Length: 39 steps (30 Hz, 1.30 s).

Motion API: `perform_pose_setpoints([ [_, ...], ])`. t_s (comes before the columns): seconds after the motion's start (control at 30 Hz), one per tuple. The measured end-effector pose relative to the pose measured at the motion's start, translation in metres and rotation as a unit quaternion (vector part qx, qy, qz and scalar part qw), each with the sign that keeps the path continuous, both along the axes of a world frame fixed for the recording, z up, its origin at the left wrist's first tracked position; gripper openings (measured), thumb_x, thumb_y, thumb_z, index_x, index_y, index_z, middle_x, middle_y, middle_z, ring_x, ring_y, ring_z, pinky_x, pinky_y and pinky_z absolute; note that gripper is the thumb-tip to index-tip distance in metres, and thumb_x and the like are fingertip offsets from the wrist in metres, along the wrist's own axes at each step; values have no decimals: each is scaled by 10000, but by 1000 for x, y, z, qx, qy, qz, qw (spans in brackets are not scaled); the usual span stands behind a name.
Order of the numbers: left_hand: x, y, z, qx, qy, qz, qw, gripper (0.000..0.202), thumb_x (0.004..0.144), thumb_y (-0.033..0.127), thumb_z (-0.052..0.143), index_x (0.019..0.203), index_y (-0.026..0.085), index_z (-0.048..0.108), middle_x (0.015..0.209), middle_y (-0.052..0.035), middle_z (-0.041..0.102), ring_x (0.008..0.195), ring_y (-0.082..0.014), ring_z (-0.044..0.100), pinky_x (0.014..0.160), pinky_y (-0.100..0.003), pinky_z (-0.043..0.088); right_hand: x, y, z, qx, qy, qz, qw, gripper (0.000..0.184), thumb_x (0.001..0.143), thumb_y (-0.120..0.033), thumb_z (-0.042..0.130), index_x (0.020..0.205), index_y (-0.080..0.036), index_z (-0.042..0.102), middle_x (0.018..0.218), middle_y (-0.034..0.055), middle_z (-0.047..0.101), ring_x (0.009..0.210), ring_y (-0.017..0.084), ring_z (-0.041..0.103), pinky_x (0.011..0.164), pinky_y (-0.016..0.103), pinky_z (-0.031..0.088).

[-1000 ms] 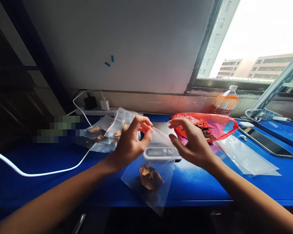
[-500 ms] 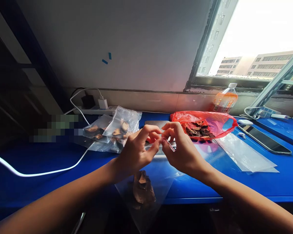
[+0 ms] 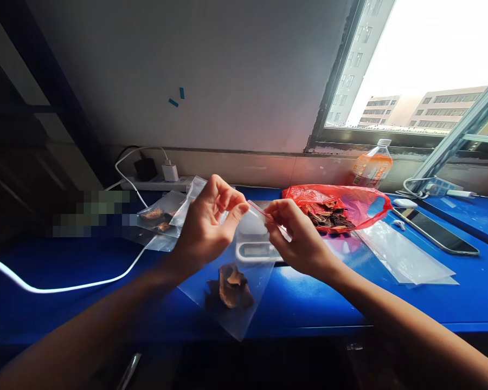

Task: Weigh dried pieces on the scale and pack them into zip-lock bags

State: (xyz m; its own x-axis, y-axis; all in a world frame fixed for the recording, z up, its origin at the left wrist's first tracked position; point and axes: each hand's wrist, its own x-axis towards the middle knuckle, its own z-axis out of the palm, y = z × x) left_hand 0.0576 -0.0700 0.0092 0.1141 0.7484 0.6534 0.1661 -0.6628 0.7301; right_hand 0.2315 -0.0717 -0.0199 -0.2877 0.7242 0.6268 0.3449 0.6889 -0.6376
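Observation:
A clear zip bag (image 3: 250,271) with brown dried pieces at its bottom hangs above the blue table (image 3: 329,303). My left hand (image 3: 205,227) pinches the left end of its red zip strip. At the right end of the strip, my right hand (image 3: 296,241) pinches it between thumb and fingers. Behind the bag stands a small white digital scale (image 3: 254,250), partly hidden by it.
Filled clear bags (image 3: 162,216) lie at the back left by a white charger and cable (image 3: 168,172). A red plastic bag (image 3: 341,208) of dried pieces sits right, with empty clear bags (image 3: 402,260), a phone (image 3: 435,230) and an orange bottle (image 3: 370,168).
My hands came together at the zip strip half a second ago and have now moved apart along it. The bag has risen a little above the table edge.

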Motion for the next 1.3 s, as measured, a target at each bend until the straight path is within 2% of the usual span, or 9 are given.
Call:
perform_pose_setpoints([
  [0.2,-16,17,12,4,-36,20,999,364,727,226,694,691,227,331,701,43,588,677,-109,601,660,-265,520,4,8,0,-55,34,9,998,102,842,-203,493,938,-169,486,807,19,565,711,104,524,644,256,447],
  [0.5,-41,40,19,38,-79,37,995,431,681,147,748,643,212,324,666,54,624,643,-93,566,599,-248,479,13,15,-4,-39,23,-28,999,130,784,-160,508,913,-171,520,766,5,571,670,92,499,627,250,431],
  [0.67,-92,90,27,105,-161,147,970,493,628,255,838,729,195,359,600,126,552,586,-36,531,546,-195,427,54,44,2,-73,184,-107,974,183,700,-146,555,879,-171,533,640,-42,525,528,70,470,482,215,364],
  [0.73,-108,114,24,68,-149,197,967,520,593,326,865,769,193,394,581,138,511,574,-32,522,550,-207,423,78,57,13,-77,269,-136,950,47,773,-191,532,815,-182,511,580,-51,492,463,54,437,449,223,321],
  [0.87,-124,142,10,29,-79,258,962,445,650,312,842,906,197,497,679,109,527,635,-48,517,590,-234,394,124,72,30,14,262,-230,937,224,907,-290,379,699,-215,412,472,-49,429,399,26,396,455,278,279],
  [0.97,-130,144,0,2,-92,287,954,479,644,243,848,950,192,484,791,86,514,677,-52,490,622,-248,367,156,74,25,68,220,-316,920,205,917,-323,358,749,-214,404,486,-21,489,420,41,464,481,302,288],
  [1.1,-130,135,-3,36,-68,337,938,470,681,141,790,988,199,439,978,41,440,819,-86,463,702,-261,383,188,76,4,65,116,-411,902,226,904,-367,414,745,-207,419,509,32,554,459,91,533,510,308,334],
  [1.2,-119,120,-2,86,19,373,924,495,650,83,756,987,189,409,1114,-16,414,1044,-166,426,841,-299,419,195,79,-12,59,84,-434,895,235,909,-345,430,725,-199,429,507,30,552,459,118,524,534,303,374],
  [1.3,-102,99,2,137,128,374,908,508,681,89,699,1077,156,387,1204,-96,409,1146,-221,417,947,-367,422,189,86,-24,62,44,-462,884,205,914,-305,382,750,-191,430,514,2,518,465,137,497,548,301,381],
])
